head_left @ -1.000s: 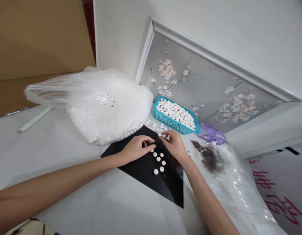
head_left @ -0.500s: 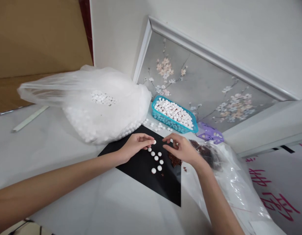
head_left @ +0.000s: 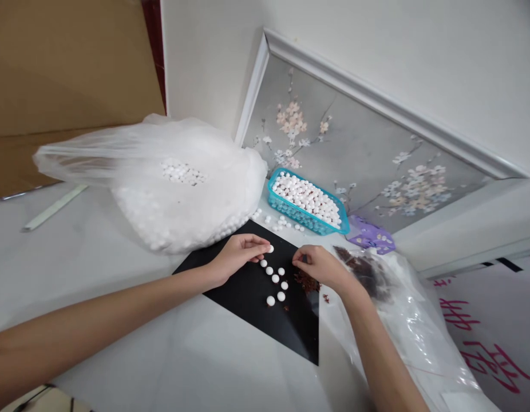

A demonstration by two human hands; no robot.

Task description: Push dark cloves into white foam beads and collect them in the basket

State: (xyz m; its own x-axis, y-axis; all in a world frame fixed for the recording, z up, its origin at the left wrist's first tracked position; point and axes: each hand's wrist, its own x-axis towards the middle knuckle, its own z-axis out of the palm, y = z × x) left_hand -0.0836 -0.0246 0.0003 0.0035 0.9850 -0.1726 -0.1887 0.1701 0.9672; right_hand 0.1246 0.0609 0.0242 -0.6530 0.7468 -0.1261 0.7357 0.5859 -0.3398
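Bead in hand: one small white bead (head_left: 271, 249) pinched at the fingertips of the left hand (head_left: 238, 258), at the far edge of the black sheet (head_left: 248, 297).
Left grip: closed, thumb and forefinger on the bead.
Right hand (head_left: 321, 266): fingers curled together over the right edge of the black sheet; whether they enclose anything cannot be told.
Handling, as judged: the bead looks light, hard, smooth and round, so apt to roll or slip; best taken across its sides with two fingertips, lightly.
Laid beads (head_left: 276, 279): a short double row on the black sheet, between the two hands, just beside the held bead.
Red-brown fragments (head_left: 307, 281): on the black sheet's right edge, under the right hand.
Clear bag (head_left: 402, 309): right of the black sheet, holding dark red-brown material.
Blue basket (head_left: 307, 203): beyond the black sheet, full of white beads; loose beads lie between them.
Large bag (head_left: 179, 183): beyond and left of the black sheet, full of white beads.
Purple item (head_left: 371, 237): beyond the black sheet's right corner, beside the basket.
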